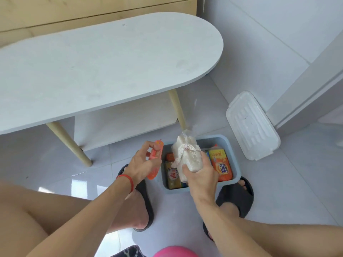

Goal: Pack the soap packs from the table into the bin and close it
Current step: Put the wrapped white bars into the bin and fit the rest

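A blue-grey bin (233,160) stands on the floor between my feet. Inside lie an orange Tide soap pack (221,166), a brown-yellow pack (172,177) and others partly hidden. My right hand (200,175) grips a clear-wrapped white soap pack (187,154) upright over the middle of the bin. My left hand (143,164) holds an orange soap pack (156,158) just left of the bin's rim. The bin's white lid (250,125) lies on the floor to the right.
A white oval table (104,62) with wooden legs (68,141) stands ahead, its lower shelf (126,117) just behind the bin. A white wall (306,89) runs behind the lid. My black slippers (144,204) flank the bin; a pink round object (174,252) is at the bottom edge.
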`<state>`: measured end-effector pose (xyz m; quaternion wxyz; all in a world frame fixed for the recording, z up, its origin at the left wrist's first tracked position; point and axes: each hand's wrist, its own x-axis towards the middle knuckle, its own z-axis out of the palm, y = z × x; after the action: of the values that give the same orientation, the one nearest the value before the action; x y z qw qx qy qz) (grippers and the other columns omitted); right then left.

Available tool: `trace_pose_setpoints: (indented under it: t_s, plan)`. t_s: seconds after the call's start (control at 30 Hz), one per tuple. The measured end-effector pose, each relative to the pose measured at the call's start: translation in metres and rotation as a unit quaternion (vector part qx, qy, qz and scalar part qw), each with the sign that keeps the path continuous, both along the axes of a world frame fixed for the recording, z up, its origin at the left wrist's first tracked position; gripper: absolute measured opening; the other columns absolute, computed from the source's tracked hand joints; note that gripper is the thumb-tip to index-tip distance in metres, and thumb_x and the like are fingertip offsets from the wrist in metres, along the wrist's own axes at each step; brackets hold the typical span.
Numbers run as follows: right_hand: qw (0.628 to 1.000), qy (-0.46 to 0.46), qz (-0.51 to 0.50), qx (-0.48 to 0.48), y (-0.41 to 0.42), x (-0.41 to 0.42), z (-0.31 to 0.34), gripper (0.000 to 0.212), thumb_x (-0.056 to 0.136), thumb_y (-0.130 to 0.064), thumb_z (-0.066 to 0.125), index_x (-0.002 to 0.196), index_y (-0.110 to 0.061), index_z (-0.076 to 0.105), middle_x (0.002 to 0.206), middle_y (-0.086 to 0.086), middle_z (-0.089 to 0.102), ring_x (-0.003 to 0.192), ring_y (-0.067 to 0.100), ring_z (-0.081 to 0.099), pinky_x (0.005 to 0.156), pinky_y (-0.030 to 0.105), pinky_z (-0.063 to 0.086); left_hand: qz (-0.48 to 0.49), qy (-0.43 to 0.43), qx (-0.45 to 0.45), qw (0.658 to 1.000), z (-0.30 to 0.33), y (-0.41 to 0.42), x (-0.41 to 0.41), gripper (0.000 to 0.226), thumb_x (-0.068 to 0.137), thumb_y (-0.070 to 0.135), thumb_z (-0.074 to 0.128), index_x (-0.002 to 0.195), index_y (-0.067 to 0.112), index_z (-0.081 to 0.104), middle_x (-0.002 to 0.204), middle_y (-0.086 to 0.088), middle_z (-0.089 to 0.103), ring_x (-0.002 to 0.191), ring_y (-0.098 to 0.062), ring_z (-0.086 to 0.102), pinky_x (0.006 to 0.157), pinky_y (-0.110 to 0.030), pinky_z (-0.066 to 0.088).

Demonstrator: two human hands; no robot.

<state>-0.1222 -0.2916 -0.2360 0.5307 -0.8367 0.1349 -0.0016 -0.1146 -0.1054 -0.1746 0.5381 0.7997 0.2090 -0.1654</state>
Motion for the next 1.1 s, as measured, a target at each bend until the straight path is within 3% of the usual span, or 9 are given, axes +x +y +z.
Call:
trace_pose_setpoints:
  t_s: [0.17, 0.3, 0.4, 0.57, 0.67, 0.77, 0.83, 0.9, 1.1]
  plan:
    - [0.993, 0.025, 0.044, -0.107, 0.042, -0.012, -0.024, 0.07, 0.082, -0.027, 0.085, 0.141, -0.013, 0.049, 0.128, 0.008, 0.061, 0.119, 0.025, 0.058, 0.097, 0.039, 0.054, 0.074, 0.012, -0.043, 0.996, -0.01, 0.004, -0.007, 0.035, 0.068, 0.037, 0.055, 0.103, 0.04, 0.055, 0.11, -0.002, 0.062, 0.105, -0.04, 0.062, 0.102, -0.066, 0.042]
    - [0.962, 0.095, 0.123, -0.227, 0.045, -0.018, -0.032, 0.074, 0.077, -0.031, 0.087, 0.134, -0.011, 0.045, 0.128, 0.011, 0.059, 0.12, 0.028, 0.058, 0.093, 0.035, 0.054, 0.106, 0.031, -0.081, 0.991, -0.013, 0.013, -0.007, 0.032, 0.064, 0.035, 0.056, 0.096, 0.038, 0.056, 0.102, -0.004, 0.063, 0.094, -0.034, 0.064, 0.096, -0.054, 0.045]
    - [0.939, 0.08, 0.143, -0.302, 0.042, -0.012, -0.03, 0.085, 0.081, -0.042, 0.082, 0.144, -0.01, 0.037, 0.135, 0.012, 0.057, 0.124, 0.028, 0.058, 0.092, 0.034, 0.055, 0.124, 0.019, -0.111, 0.986, -0.012, 0.015, -0.004, 0.028, 0.067, 0.028, 0.056, 0.094, 0.036, 0.056, 0.1, -0.007, 0.062, 0.082, -0.028, 0.063, 0.078, -0.043, 0.048]
    - [0.896, 0.092, 0.214, -0.378, 0.042, -0.007, -0.021, 0.088, 0.093, -0.052, 0.065, 0.156, -0.01, 0.019, 0.136, 0.016, 0.052, 0.113, 0.027, 0.064, 0.083, 0.031, 0.055, 0.119, -0.006, -0.145, 0.982, -0.012, 0.009, -0.005, 0.032, 0.068, 0.022, 0.052, 0.099, 0.029, 0.053, 0.104, -0.008, 0.058, 0.08, -0.026, 0.06, 0.072, -0.036, 0.045]
    - [0.907, 0.147, 0.25, -0.304, 0.027, 0.008, -0.009, 0.08, 0.09, -0.05, 0.07, 0.148, -0.011, 0.031, 0.134, 0.014, 0.053, 0.119, 0.033, 0.06, 0.085, 0.039, 0.051, 0.061, -0.024, -0.158, 0.985, -0.006, -0.001, -0.004, 0.033, 0.07, 0.023, 0.056, 0.102, 0.028, 0.051, 0.111, -0.006, 0.059, 0.085, -0.02, 0.062, 0.071, -0.03, 0.048]
    - [0.962, 0.123, 0.177, -0.168, -0.006, 0.033, 0.013, 0.042, 0.096, -0.044, 0.062, 0.129, -0.016, 0.058, 0.122, 0.005, 0.065, 0.112, 0.027, 0.064, 0.083, 0.035, 0.049, -0.003, -0.057, -0.148, 0.987, -0.004, -0.018, 0.006, 0.03, 0.076, 0.019, 0.062, 0.103, 0.024, 0.05, 0.103, -0.002, 0.06, 0.07, -0.014, 0.057, 0.061, -0.026, 0.047]
    - [0.982, 0.171, 0.086, 0.011, -0.026, 0.055, 0.029, 0.034, 0.098, -0.047, 0.055, 0.115, -0.02, 0.068, 0.113, 0.004, 0.074, 0.102, 0.021, 0.07, 0.083, 0.035, 0.056, -0.065, -0.083, -0.127, 0.986, -0.008, -0.039, 0.018, 0.032, 0.082, 0.002, 0.059, 0.106, 0.019, 0.047, 0.102, -0.007, 0.057, 0.072, -0.02, 0.052, 0.062, -0.033, 0.045]
    - [0.946, 0.253, 0.072, 0.187, -0.033, 0.072, 0.039, 0.042, 0.095, -0.054, 0.054, 0.102, -0.018, 0.073, 0.097, 0.01, 0.079, 0.09, 0.024, 0.077, 0.077, 0.041, 0.063, -0.122, -0.113, -0.096, 0.981, -0.014, -0.062, 0.029, 0.035, 0.083, -0.009, 0.057, 0.107, 0.013, 0.044, 0.105, -0.014, 0.058, 0.08, -0.027, 0.057, 0.071, -0.038, 0.052]
    - [0.963, 0.195, -0.032, 0.186, -0.061, 0.099, 0.009, 0.021, 0.094, -0.032, 0.068, 0.092, -0.014, 0.077, 0.086, 0.007, 0.081, 0.083, 0.023, 0.079, 0.074, 0.037, 0.064, -0.241, -0.15, 0.088, 0.955, -0.045, -0.113, 0.074, 0.049, 0.082, 0.0, 0.057, 0.123, 0.02, 0.038, 0.11, -0.01, 0.065, 0.097, -0.029, 0.064, 0.081, -0.041, 0.055]
